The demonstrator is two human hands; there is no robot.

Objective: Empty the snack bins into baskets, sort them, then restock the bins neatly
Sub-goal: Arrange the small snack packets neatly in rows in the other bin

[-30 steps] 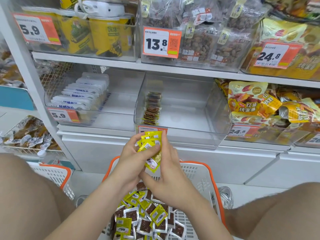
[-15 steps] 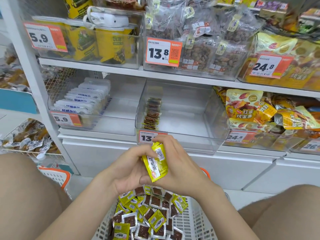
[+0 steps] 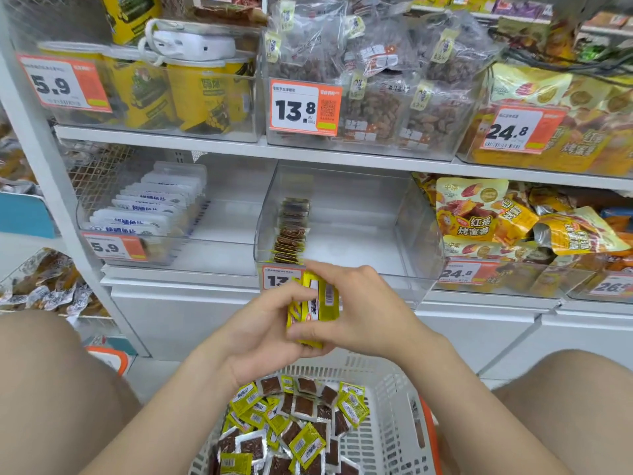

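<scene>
A small stack of yellow snack packets [image 3: 317, 308] is held between both hands, just in front of the clear middle bin [image 3: 346, 214]. My left hand [image 3: 263, 332] grips the stack from the left and below. My right hand [image 3: 363, 311] curls over it from the right. Inside the bin, one upright row of brown packets [image 3: 291, 231] stands along its left wall. Below my hands sits a white basket [image 3: 394, 416] with many loose yellow and brown packets [image 3: 291, 426].
The left bin [image 3: 144, 214] holds a row of white packets. Yellow sweet-potato bags [image 3: 507, 221] fill the right bin. The upper shelf [image 3: 267, 150] carries tubs and bags. A second orange-rimmed basket [image 3: 109, 359] stands at the lower left. My knees flank the basket.
Both hands have risen with the yellow stack toward the front of the middle bin, and the packets have been squared from a loose fan into a tight upright stack.
</scene>
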